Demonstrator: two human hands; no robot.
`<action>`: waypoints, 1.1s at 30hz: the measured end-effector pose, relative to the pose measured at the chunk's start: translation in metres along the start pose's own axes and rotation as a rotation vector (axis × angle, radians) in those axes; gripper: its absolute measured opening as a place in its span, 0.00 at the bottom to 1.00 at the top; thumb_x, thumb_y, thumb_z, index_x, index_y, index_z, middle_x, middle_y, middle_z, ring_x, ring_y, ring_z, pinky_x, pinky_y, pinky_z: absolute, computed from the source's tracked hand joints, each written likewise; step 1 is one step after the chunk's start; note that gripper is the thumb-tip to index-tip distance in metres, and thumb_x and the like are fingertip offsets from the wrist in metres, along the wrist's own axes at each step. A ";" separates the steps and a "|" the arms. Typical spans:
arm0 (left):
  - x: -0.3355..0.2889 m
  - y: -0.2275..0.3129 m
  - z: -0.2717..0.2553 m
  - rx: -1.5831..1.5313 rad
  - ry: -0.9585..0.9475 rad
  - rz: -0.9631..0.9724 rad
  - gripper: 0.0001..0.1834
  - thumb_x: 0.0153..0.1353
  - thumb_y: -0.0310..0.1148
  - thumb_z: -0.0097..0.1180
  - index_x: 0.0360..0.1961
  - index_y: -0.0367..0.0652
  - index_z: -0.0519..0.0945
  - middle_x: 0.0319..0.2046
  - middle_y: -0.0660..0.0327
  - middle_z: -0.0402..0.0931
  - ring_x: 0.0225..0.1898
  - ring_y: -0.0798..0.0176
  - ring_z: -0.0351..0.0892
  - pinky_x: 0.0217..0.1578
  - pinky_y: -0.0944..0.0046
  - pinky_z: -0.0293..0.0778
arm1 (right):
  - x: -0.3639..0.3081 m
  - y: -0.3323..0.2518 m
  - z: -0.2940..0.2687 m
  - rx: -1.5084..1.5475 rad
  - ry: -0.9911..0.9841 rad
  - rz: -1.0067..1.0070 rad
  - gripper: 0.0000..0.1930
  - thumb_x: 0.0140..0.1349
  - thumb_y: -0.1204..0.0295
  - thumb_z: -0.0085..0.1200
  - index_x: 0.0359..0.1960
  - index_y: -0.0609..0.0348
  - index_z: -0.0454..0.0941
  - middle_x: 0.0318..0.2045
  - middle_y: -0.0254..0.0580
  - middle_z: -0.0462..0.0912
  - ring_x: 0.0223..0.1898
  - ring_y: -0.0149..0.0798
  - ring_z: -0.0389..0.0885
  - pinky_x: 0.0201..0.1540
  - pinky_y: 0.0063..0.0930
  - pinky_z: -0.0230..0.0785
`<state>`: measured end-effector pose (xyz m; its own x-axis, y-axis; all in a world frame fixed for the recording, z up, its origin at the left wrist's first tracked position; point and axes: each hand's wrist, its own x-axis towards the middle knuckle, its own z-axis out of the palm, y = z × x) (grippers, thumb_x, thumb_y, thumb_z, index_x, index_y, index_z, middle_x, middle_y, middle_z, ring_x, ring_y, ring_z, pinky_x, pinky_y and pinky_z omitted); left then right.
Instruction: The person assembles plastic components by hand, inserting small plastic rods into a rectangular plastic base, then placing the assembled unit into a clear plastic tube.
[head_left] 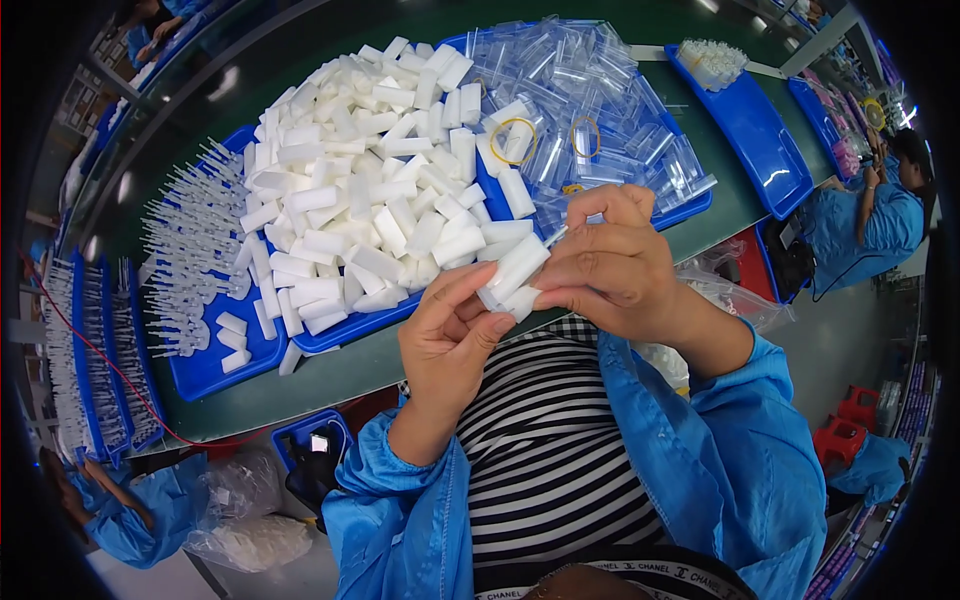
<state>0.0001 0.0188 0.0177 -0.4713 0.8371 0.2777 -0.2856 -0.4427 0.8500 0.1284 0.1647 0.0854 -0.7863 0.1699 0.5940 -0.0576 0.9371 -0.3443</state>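
Close to my body, over the front edge of the table, both hands meet at a white foam block (520, 262). My left hand (445, 335) pinches its lower end between thumb and fingers, where a clear plastic edge also shows. My right hand (620, 268) is closed at its other side; a thin, pale tip (556, 237) sticks out by the fingers. A second white piece (520, 300) shows beneath, between the two thumbs. Just beyond my hands lies a large heap of white foam blocks (370, 190) on a blue tray (345, 332).
Clear plastic sleeves (570, 90) and yellow rubber bands (513, 141) fill a tray at the back. To the left, thin white-tipped sticks (195, 240) stand on a blue tray (190, 378). Another blue tray (755, 150) lies to the right. Co-workers in blue sit at both sides.
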 end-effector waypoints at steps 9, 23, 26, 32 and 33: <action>0.002 0.002 0.008 0.015 -0.039 0.105 0.28 0.54 0.14 0.53 0.57 0.35 0.64 0.57 0.50 0.59 0.58 0.53 0.65 0.55 0.56 0.67 | -0.016 -0.003 0.013 0.706 0.250 0.329 0.30 0.44 0.70 0.68 0.51 0.57 0.71 0.41 0.37 0.71 0.35 0.25 0.68 0.33 0.16 0.60; 0.011 -0.008 0.014 0.355 -0.184 0.158 0.19 0.58 0.24 0.54 0.51 0.41 0.66 0.51 0.49 0.63 0.52 0.56 0.66 0.51 0.61 0.64 | -0.026 -0.001 0.013 0.811 0.114 0.404 0.21 0.46 0.78 0.67 0.43 0.62 0.75 0.43 0.40 0.70 0.31 0.23 0.65 0.33 0.15 0.60; 0.006 -0.012 0.010 0.365 -0.163 0.126 0.18 0.59 0.26 0.53 0.49 0.40 0.64 0.50 0.49 0.63 0.51 0.58 0.66 0.51 0.62 0.63 | -0.025 -0.004 0.019 0.789 0.104 0.380 0.19 0.46 0.78 0.66 0.41 0.63 0.76 0.42 0.40 0.71 0.29 0.22 0.64 0.31 0.15 0.60; 0.009 -0.008 0.017 0.041 -0.178 -0.051 0.17 0.58 0.26 0.56 0.45 0.42 0.62 0.55 0.46 0.61 0.53 0.57 0.66 0.54 0.61 0.63 | -0.027 -0.005 0.019 0.788 0.095 0.381 0.18 0.46 0.78 0.67 0.41 0.62 0.77 0.41 0.41 0.73 0.30 0.24 0.67 0.33 0.17 0.62; 0.010 -0.007 0.016 0.033 -0.181 -0.045 0.17 0.58 0.26 0.56 0.45 0.42 0.62 0.55 0.46 0.61 0.53 0.57 0.66 0.54 0.61 0.63 | -0.027 -0.004 0.020 0.769 0.094 0.342 0.19 0.46 0.77 0.67 0.41 0.62 0.77 0.41 0.41 0.73 0.31 0.25 0.68 0.33 0.17 0.63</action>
<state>0.0111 0.0353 0.0219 -0.2999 0.9015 0.3121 -0.2739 -0.3948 0.8770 0.1375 0.1501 0.0565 -0.7839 0.4632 0.4134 -0.2551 0.3667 -0.8947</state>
